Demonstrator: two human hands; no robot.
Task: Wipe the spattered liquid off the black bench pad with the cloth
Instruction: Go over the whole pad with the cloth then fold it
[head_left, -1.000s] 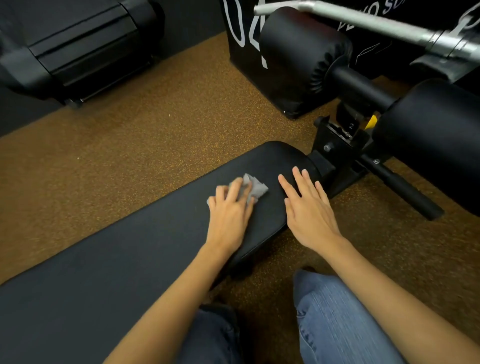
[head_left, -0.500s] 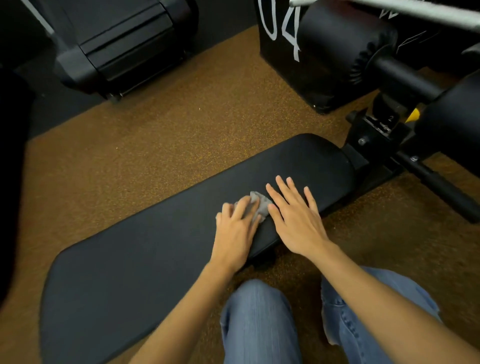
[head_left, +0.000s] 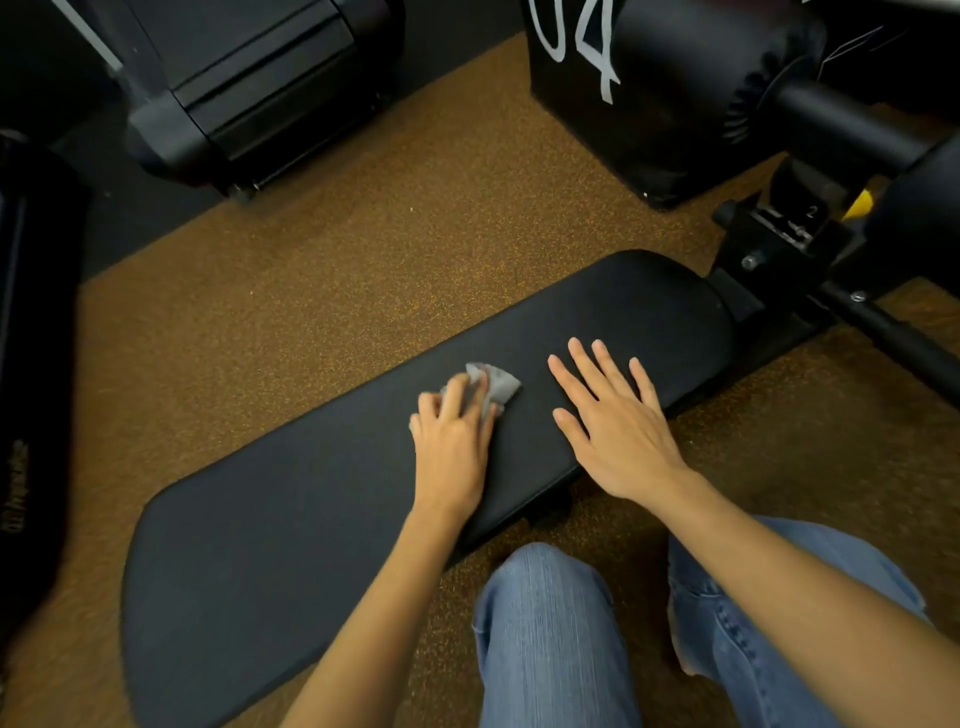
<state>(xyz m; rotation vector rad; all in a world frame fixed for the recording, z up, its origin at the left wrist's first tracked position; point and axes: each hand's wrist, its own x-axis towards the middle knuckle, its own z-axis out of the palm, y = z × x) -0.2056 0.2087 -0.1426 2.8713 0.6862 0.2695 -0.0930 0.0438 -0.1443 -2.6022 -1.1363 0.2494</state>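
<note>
Pressing cloth (head_left: 493, 385) flat, left hand (head_left: 453, 447)

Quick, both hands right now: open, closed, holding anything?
Left hand: fingers curled over the grey cloth, pressing it on the bench pad.
Right hand: open, fingers spread flat on the pad, holding nothing.

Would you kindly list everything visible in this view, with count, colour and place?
bench pad: one, black, running diagonally across the middle
cloth: one, grey, crumpled on the pad under the left hand
floor: brown speckled, all around
foam rollers: two, black, upper right on a bar
block marked 04: one, black, white digits, top centre
machine: one, black, top left
jeans: blue, bottom centre
left hand: presses the cloth
right hand: flat on the pad, fingers spread
</note>
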